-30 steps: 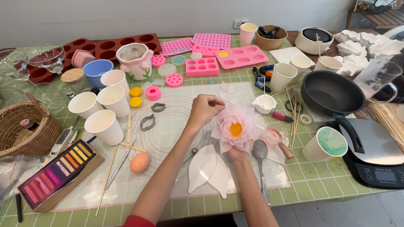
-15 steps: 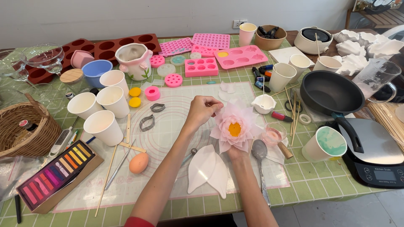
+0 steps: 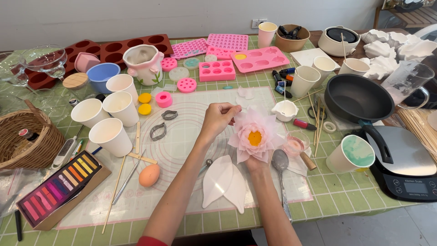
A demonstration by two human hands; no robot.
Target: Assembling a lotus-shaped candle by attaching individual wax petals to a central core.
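A pale pink flower (image 3: 255, 135) with a yellow centre sits in my right hand (image 3: 256, 163), which cups it from below above the white work mat (image 3: 182, 146). My left hand (image 3: 218, 119) pinches one of the flower's upper left petals between thumb and fingers. Two white leaf-shaped moulds (image 3: 225, 182) lie on the mat just below my forearms. A metal spoon (image 3: 280, 164) rests to the right of the flower.
White paper cups (image 3: 109, 134), an egg-shaped sponge (image 3: 149, 175), metal cutters (image 3: 158, 131) and a box of coloured pastels (image 3: 59, 189) lie left. Pink silicone moulds (image 3: 259, 58) sit at the back. A black pan (image 3: 357, 98), scale (image 3: 405, 166) and green-stained cup (image 3: 350, 155) stand right.
My left hand has shifted slightly on the petal at the flower's top left; the flower stays in my right hand in nearly the same place.
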